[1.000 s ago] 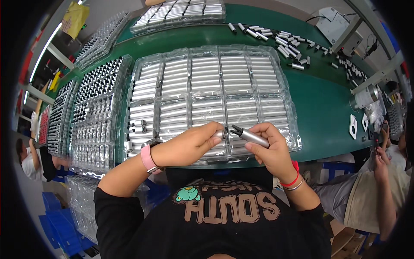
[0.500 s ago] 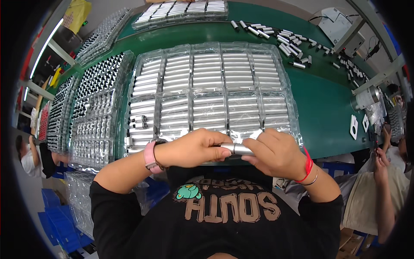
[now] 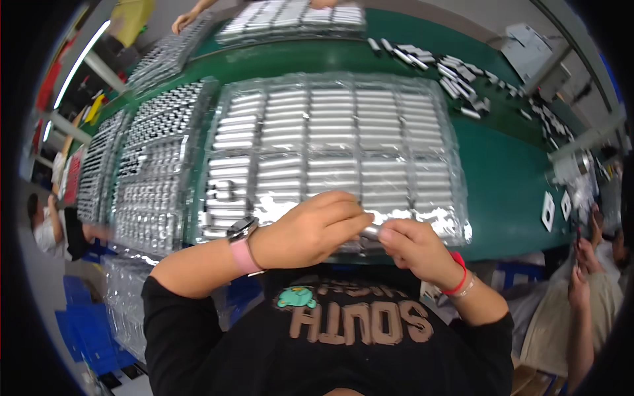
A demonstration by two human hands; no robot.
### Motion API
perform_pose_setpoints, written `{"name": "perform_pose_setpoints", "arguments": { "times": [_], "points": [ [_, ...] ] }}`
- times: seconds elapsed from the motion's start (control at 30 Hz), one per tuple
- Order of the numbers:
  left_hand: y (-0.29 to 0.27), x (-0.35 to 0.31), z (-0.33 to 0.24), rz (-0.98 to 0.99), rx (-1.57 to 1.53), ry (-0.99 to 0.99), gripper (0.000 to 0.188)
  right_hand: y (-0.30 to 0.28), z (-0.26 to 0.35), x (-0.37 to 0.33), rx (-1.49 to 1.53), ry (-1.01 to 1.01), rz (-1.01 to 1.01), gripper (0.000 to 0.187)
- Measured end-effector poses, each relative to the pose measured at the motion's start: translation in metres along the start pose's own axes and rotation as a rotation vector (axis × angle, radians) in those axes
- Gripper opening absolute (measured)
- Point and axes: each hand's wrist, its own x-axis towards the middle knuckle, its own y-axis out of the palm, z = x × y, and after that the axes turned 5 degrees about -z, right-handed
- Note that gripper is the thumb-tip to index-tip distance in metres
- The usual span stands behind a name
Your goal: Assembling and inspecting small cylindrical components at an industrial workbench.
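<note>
A short silver metal tube [image 3: 371, 231] is held crosswise between my two hands, just in front of my chest. My left hand [image 3: 314, 228] has its fingers closed over the tube's left end, mostly covering it. The other end is pinched by my right hand [image 3: 419, 247], thumb against curled fingers. Right behind them lies a large clear plastic tray [image 3: 456, 158] with several compartments, filled with rows of silver tubes. Its near-left compartment has a few pieces with dark ends. Motion blur hides the finer detail of the held tube.
Left of it stands another clear tray [image 3: 187, 191] of small black-tipped parts. Loose silver tubes [image 3: 456, 76] are scattered at the back right of the green table [image 3: 502, 178]. White flat pieces [image 3: 548, 211] lie at right. Another person's hand [image 3: 187, 22] reaches in at the far left.
My left hand has turned over and closed across the tube's left end, covering more of it. My right hand has shifted its grip slightly. A hand has appeared at the back left tray.
</note>
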Motion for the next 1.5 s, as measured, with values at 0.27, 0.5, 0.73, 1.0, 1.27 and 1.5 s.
{"name": "perform_pose_setpoints", "arguments": {
  "times": [0.27, 0.5, 0.73, 1.0, 1.27, 1.5],
  "points": [
    [-0.140, -0.017, 0.181, -0.043, 0.540, -0.290, 0.025, -0.046, 0.002, -0.004, -0.104, -0.310, -0.354, 0.024],
    [-0.156, -0.078, 0.243, 0.268, 0.590, -0.614, 0.009, -0.095, 0.042, 0.038, -0.521, -0.461, -0.473, 0.013],
    [-0.109, -0.053, 0.216, 0.278, 0.713, -0.484, 0.015, -0.232, 0.044, 0.164, -1.050, -0.679, -0.796, 0.016],
    [-0.071, -0.064, 0.200, 0.191, 0.623, -0.508, 0.046, -0.293, -0.008, 0.261, -1.632, -0.934, -0.592, 0.028],
    [-0.069, -0.060, 0.197, 0.174, 0.644, -0.554, 0.047, -0.360, -0.033, 0.249, -1.595, -0.689, -0.719, 0.027],
    [-0.068, -0.060, 0.195, 0.169, 0.656, -0.551, 0.046, -0.345, 0.017, 0.283, -1.325, -0.408, -1.119, 0.025]
  ]
}}
